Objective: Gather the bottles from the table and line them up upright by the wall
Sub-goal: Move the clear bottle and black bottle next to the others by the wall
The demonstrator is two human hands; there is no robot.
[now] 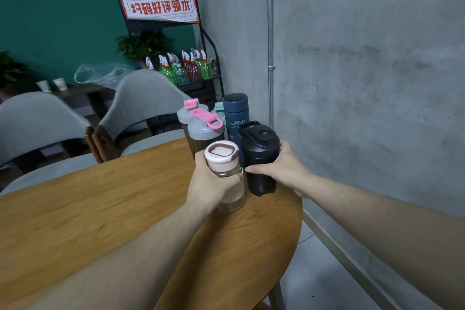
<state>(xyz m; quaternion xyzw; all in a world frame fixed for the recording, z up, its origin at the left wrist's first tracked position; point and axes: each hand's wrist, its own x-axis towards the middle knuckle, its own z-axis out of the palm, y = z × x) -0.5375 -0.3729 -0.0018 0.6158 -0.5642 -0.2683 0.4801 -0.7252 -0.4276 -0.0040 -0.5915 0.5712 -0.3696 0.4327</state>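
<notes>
Hands grip upright bottles: left hand [210, 185] the pink-lidded bottle [226, 171], right hand [284, 171] the black bottle [260, 156].

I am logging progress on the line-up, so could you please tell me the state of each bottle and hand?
Pink-lid bottle: upright, lid closed, in left grip.
Black bottle: upright, lid closed, in right grip.
Blue flask: upright, capped, free.
Grey shakers: upright, pink caps shut, free.
Left hand: closed on pink-lid bottle.
Right hand: closed on black bottle.
</notes>
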